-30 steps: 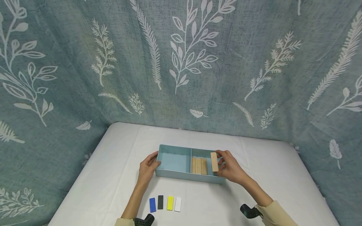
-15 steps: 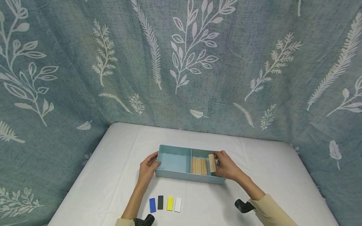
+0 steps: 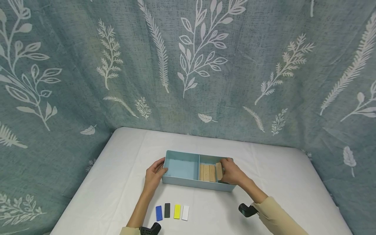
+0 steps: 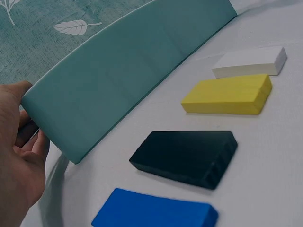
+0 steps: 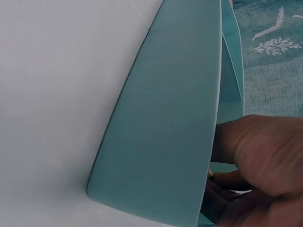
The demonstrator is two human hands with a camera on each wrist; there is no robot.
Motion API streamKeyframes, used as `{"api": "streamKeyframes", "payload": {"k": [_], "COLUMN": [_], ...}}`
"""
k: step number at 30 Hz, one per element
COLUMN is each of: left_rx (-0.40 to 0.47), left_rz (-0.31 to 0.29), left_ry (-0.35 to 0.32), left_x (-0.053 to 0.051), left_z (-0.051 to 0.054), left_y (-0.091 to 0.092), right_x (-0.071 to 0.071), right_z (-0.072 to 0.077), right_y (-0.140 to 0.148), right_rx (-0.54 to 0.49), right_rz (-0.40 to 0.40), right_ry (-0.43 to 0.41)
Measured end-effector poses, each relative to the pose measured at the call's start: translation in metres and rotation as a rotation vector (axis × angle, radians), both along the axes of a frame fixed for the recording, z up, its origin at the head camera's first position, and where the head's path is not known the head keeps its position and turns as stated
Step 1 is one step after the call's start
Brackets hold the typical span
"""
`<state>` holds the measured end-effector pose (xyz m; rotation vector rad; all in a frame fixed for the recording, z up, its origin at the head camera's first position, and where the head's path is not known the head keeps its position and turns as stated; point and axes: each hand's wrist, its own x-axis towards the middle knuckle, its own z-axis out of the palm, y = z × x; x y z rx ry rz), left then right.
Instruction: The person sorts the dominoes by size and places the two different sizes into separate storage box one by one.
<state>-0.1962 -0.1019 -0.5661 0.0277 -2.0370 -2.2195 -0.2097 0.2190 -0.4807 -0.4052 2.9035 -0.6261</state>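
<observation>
A light blue two-compartment box [image 3: 188, 182] stands on the white-covered table. My left hand [image 3: 153, 174] grips its left end, thumb over the rim and fingers along the outside, as the left wrist view also shows. In the right compartment, several wooden blocks [image 3: 207, 173] stand side by side against the divider. My right hand [image 3: 233, 172] holds another wooden block [image 3: 219, 171] just right of that row, low inside the compartment and slightly tilted. From the right wrist, the box wall [image 5: 161, 127] hides this block and my fingertips.
In front of the box lies a row of small flat blocks: blue [image 3: 159, 213], black [image 3: 167, 210], yellow [image 3: 177, 211] and white [image 3: 185, 212]. A patterned curtain [image 3: 188, 124] hangs behind the table. The left compartment [image 3: 181, 164] shows its bare floor.
My right hand has moved left and down into the right compartment, bringing the wooden block closer to the row. The left hand and the coloured blocks have stayed put.
</observation>
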Motion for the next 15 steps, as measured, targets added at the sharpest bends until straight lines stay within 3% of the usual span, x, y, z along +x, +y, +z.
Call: {"api": "streamKeyframes", "payload": {"k": [15], "left_rx": [-0.006], "left_rz": [-0.003], "left_ry": [0.011], "left_x": [0.0014], "left_z": [0.0], "left_y": [-0.0002], "right_x": [-0.0017], "right_z": [-0.0026], "right_y": [-0.0072], "right_rx": [0.085], "right_rz": [-0.002], "right_ry": [-0.026]}}
